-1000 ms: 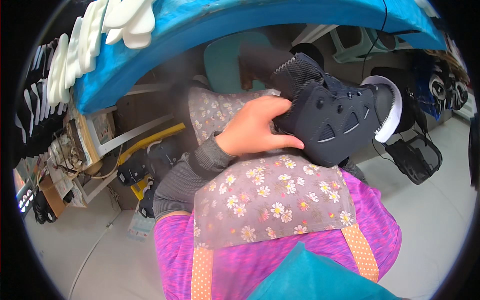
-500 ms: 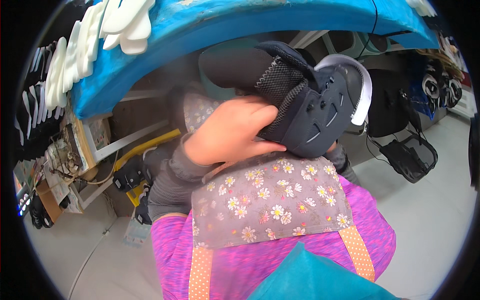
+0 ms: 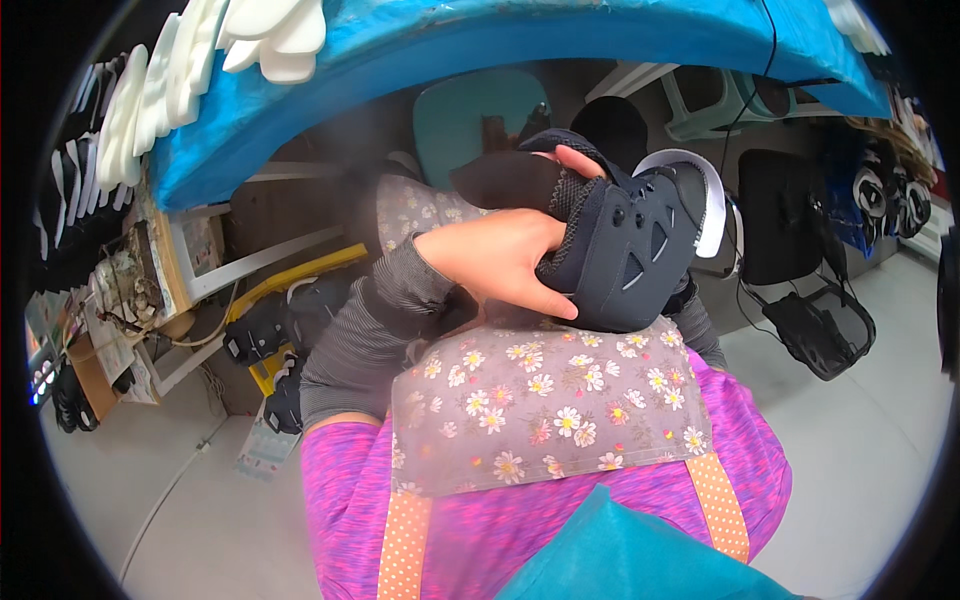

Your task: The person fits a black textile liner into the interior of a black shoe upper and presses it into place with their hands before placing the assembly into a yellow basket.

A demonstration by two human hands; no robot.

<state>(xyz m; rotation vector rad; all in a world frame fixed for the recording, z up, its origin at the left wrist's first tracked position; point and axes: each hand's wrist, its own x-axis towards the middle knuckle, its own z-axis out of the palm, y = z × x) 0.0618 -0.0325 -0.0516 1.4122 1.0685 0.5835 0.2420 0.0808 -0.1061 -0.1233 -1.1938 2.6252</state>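
A dark navy shoe upper (image 3: 625,255) with mesh panels and a white inner collar is held above the floral apron (image 3: 545,400) that covers the lap. The left hand (image 3: 500,260) is clasped on the upper's left side, with the thumb pressed along its lower edge and the palm against the mesh. Only a fingertip of the right hand (image 3: 580,160) is seen, hooked over the top of the upper; the rest of that hand is hidden behind the upper, so its grip cannot be told in full. The left forearm is covered by a grey ribbed sleeve (image 3: 365,325).

Behind the upper, the curved edge of a blue-covered workbench (image 3: 480,40) is seen, and white foam soles (image 3: 270,35) are stacked on it, to the upper's far left. A black mesh piece (image 3: 825,330) lies on the floor to the right of the upper. Below the apron, pink trousers (image 3: 540,530) are visible.
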